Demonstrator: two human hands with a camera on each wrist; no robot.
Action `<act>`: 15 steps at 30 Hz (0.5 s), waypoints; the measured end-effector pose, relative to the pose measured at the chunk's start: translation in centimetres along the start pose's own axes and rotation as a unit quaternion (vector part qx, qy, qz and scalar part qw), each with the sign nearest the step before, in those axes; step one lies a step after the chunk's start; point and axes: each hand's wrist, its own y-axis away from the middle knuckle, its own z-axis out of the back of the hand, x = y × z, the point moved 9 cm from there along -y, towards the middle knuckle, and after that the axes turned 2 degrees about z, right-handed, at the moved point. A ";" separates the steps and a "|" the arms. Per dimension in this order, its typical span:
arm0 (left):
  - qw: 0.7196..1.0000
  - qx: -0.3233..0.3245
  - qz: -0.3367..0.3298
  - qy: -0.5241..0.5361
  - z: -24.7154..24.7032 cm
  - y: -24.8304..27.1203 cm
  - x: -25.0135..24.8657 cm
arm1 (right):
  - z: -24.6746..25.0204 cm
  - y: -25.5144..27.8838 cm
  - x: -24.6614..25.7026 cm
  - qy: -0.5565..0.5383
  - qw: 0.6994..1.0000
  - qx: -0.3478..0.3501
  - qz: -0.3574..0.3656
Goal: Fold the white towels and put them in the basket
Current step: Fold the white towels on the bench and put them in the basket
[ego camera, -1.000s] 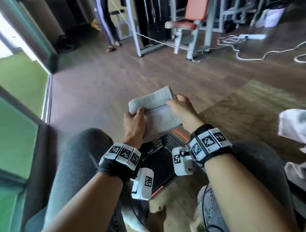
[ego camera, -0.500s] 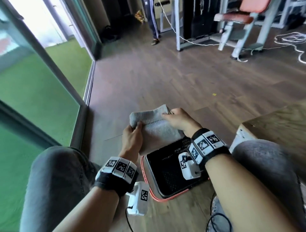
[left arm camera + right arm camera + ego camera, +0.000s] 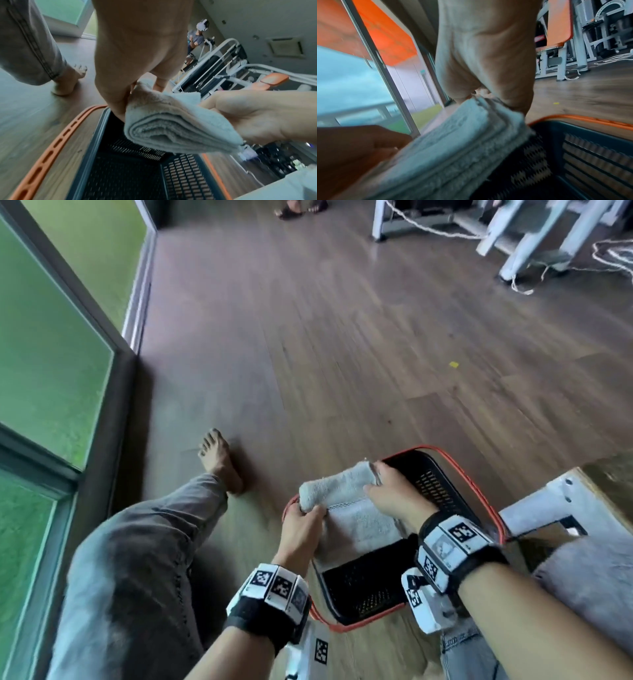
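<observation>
A folded white towel hangs just above the open black basket with an orange rim on the floor. My left hand pinches its left end and my right hand grips its right end. In the left wrist view the folded towel shows its layered edge over the basket's mesh wall, with my left hand holding it. In the right wrist view my right hand holds the towel over the basket. The basket's inside looks dark and bare.
I sit on the wooden floor with my left leg stretched out and bare foot ahead. A glass wall runs along the left. A low wooden table edge stands at the right. Gym machine frames and cables lie far back.
Both hands have carried the folded towel down from chest height to just above the basket. The head view has tilted downward, so the basket and my foot now show.
</observation>
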 end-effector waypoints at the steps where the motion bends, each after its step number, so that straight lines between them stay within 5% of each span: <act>1: 1.000 0.009 0.007 -0.015 -1.1 -0.8 1.3 | -1.1 -1.3 -2.3 0.017 0.999 0.005 -0.030; 8: 0.988 0.067 0.050 -0.129 -5.3 -3.4 5.4 | -3.3 -7.2 -10.4 0.048 0.993 -0.026 -0.105; 15: 0.958 0.094 0.141 -0.232 -7.1 -6.5 9.0 | -8.7 -10.4 -14.4 0.042 0.985 0.047 -0.158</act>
